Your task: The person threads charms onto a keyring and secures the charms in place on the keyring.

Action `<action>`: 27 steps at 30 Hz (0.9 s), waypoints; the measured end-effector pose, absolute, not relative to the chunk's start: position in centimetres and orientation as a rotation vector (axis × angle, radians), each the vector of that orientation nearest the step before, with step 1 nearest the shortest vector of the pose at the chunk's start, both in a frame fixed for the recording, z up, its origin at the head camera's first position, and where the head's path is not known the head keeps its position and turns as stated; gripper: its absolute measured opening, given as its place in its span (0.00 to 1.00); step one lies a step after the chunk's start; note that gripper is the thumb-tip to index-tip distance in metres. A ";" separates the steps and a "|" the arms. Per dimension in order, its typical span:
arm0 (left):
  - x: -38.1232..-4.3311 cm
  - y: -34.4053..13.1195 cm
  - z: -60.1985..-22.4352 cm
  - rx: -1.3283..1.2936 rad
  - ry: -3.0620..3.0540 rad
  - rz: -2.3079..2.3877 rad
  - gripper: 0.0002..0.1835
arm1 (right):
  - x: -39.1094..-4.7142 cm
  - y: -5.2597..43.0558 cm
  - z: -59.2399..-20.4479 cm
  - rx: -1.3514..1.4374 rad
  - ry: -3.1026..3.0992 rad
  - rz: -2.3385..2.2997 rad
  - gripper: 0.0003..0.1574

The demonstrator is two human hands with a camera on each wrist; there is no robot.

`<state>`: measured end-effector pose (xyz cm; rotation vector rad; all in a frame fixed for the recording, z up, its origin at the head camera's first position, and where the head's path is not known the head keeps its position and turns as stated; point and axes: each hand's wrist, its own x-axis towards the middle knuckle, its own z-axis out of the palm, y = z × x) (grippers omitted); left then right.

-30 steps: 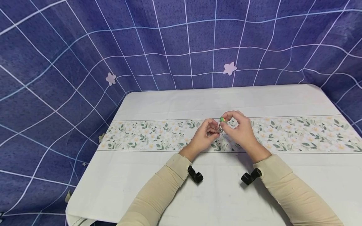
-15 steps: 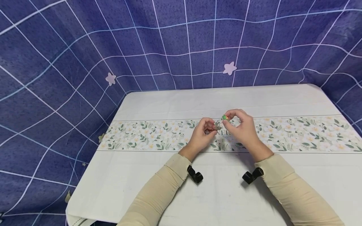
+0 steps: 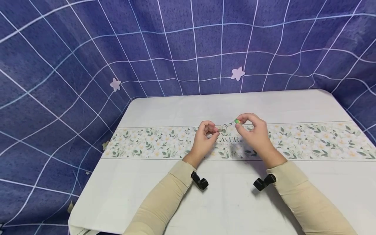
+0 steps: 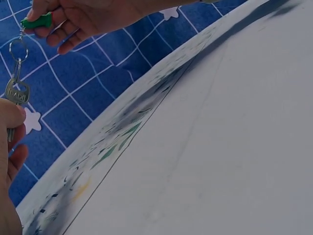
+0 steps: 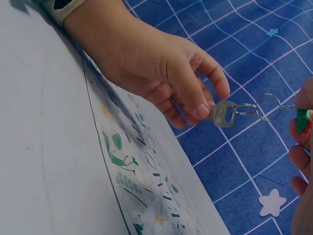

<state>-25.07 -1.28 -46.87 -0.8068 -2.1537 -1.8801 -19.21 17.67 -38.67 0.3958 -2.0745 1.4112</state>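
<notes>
A metal key (image 5: 224, 114) is pinched by its blade between the thumb and fingers of my left hand (image 3: 202, 139). A link joins its head to a thin split ring (image 5: 269, 94), which hangs on a short chain from a small green charm (image 4: 36, 20) with yellow and red parts. My right hand (image 3: 255, 133) pinches that charm between thumb and forefinger. Key, ring and chain stretch in a line between both hands, held above the table. Fingers hide most of the blade and part of the charm.
Beneath the hands is a table with a white cloth (image 3: 223, 195), crossed by a flowered band (image 3: 158, 140) with printed lettering. A blue curtain (image 3: 176, 42) with a white grid and pale stars hangs behind and at the left. Black mounts (image 3: 199, 180) sit on both wrists.
My hands have moved apart, left hand leftward and right hand slightly rightward. The chain and ring, bunched close between them earlier, are now drawn out, with the key's head in sight.
</notes>
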 end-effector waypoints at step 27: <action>-25.3 -5.5 -44.4 -1.069 -2.114 -1.499 0.19 | -21.5 22.8 -41.8 0.648 -2.351 1.138 0.11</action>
